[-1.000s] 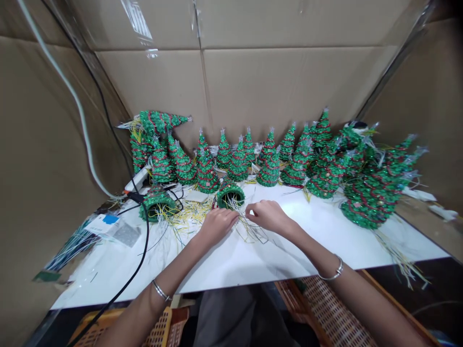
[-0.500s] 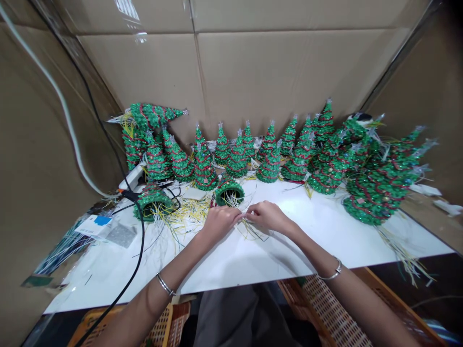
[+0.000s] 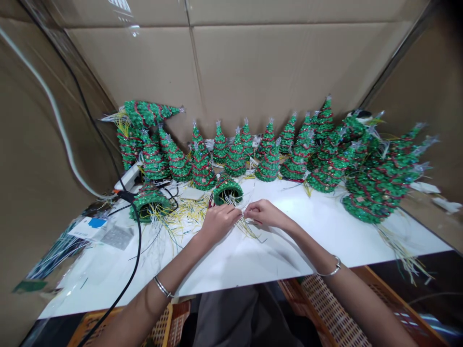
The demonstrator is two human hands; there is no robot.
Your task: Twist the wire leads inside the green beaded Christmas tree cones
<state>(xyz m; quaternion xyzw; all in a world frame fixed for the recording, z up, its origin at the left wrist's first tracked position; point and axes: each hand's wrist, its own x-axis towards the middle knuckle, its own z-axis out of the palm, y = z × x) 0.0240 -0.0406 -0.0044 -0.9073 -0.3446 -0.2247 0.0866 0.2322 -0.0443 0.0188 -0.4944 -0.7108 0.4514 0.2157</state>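
Observation:
A small green tinsel Christmas tree (image 3: 221,187) lies on its side, its hollow base facing me. White, yellow and green wires (image 3: 249,230) come out of that base and pass under my fingers. My left hand (image 3: 221,221) is closed, its thumb and fingertips pinching some of these wires. Just to its right, my right hand (image 3: 263,213) is closed too, fingertips pinched on the wire ends. The two sets of fingertips almost meet. Exactly which strands each hand grips is too fine to make out.
Several decorated trees (image 3: 267,166) stand along the back of the white table (image 3: 311,241). Another tree (image 3: 150,200) lies on its side at left, near scattered wire clippings (image 3: 190,212). A black cable (image 3: 139,241) hangs across the left. Orange baskets (image 3: 336,308) sit below the front edge.
My fingertips have drawn slightly apart, the right hand curling a little more at the wire ends. The whole view has shifted slightly; the trees stay in place.

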